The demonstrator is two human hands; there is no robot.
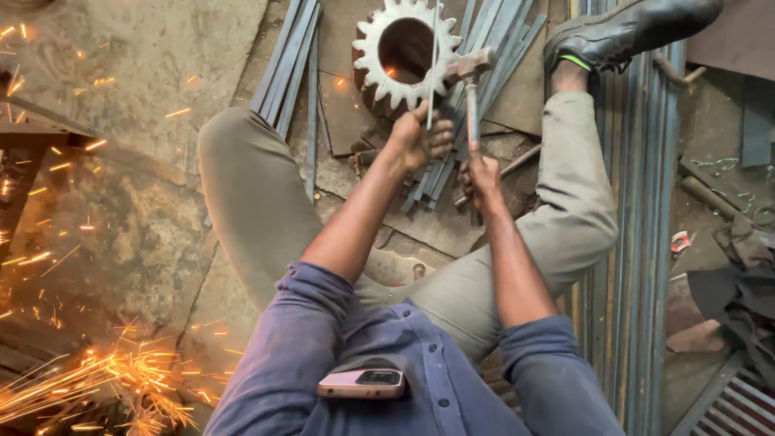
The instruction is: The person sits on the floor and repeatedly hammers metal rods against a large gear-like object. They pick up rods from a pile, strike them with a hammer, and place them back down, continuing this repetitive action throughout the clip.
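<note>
I look down on a stained grey concrete floor (145,73), with orange sparks (121,375) spraying across its lower left corner. Down the right side runs a long bundle of grey steel strips (638,242), laid lengthwise. Both legs in olive trousers (250,194) are spread wide, and a black work shoe (626,31) rests on the strips at top right. Between the legs, at top centre, a large rusty toothed steel gear with a round bore (404,52) lies flat on a brown metal plate (343,113). A loose fan of short flat grey steel bars (440,173) lies just below the gear, reaching under my hands.

My left hand (420,137) is clamped around a thin, bright metal rod (433,56) that stands nearly upright in front of the gear. My right hand (482,178) is closed tight on the handle of a steel-headed hammer (471,64), whose head sits just beside the rod, level with the gear rim. I cannot tell whether head and rod touch. The hands are close together but apart. A pink phone (361,383) sits in the pocket of my blue shirt.
</note>
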